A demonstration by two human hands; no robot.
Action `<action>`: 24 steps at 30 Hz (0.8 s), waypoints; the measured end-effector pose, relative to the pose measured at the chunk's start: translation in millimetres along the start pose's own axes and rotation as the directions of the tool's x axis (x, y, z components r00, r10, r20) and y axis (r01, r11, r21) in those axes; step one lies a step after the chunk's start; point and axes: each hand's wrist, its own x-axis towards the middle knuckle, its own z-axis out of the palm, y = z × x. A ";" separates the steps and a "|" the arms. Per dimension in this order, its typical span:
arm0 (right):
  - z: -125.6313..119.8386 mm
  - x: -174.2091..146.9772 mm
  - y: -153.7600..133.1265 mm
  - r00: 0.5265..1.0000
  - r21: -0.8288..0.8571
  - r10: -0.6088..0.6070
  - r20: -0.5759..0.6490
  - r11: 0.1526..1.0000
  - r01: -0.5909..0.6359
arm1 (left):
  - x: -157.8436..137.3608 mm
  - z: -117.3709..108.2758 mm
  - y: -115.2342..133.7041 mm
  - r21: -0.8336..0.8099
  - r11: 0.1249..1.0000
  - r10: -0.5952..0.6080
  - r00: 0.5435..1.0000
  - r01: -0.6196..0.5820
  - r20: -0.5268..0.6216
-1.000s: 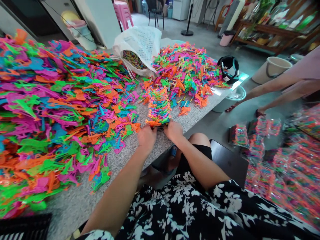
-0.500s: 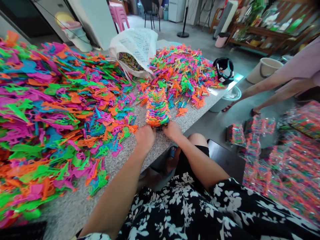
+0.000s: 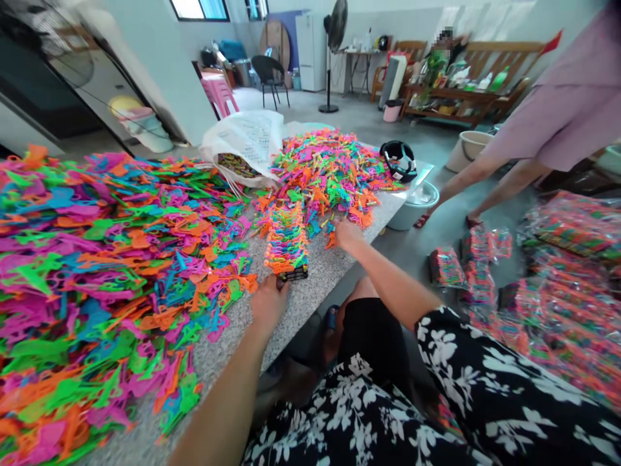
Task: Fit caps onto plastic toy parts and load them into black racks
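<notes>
On the granite-look table (image 3: 310, 294) lies a long row of bright plastic toy pieces (image 3: 287, 236), packed side by side in a black rack (image 3: 295, 274). My left hand (image 3: 269, 301) is closed round the near left corner of that rack. To the right of the row, my right hand (image 3: 349, 236) is down at the edge of a loose pile, fingers curled together. An orange plastic piece (image 3: 332, 238) lies right at its fingertips. Whether the fingers grip it is hard to see.
A large heap of flat coloured plastic pieces (image 3: 121, 259) covers the left side. Behind the row are a mixed pile (image 3: 330, 162), a white sack (image 3: 242, 139) and a black visor-like object (image 3: 398, 162). Filled clear packs (image 3: 572, 298) lie on the right floor; a person's legs (image 3: 466, 175) stand beyond.
My right hand has let go of the rack's near end and moved right and forward to the loose pieces. My left hand stays at the rack. The view has tilted up.
</notes>
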 end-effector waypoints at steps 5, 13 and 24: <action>-19.8 25.7 24.1 0.998 -0.064 -0.051 0.028 0.997 0.052 | 1.9 -0.3 -3.5 -0.034 0.999 -0.017 1.000 0.018 0.020; 37.3 -61.9 -2.8 0.998 0.489 -0.019 0.061 0.872 -0.013 | 3.9 11.8 -1.7 -0.121 0.993 0.004 1.000 -0.008 -0.027; 80.4 -86.4 -55.4 0.996 0.443 0.065 0.057 0.893 -0.083 | 0.3 12.9 0.4 -0.086 0.994 0.060 0.997 -0.063 -0.038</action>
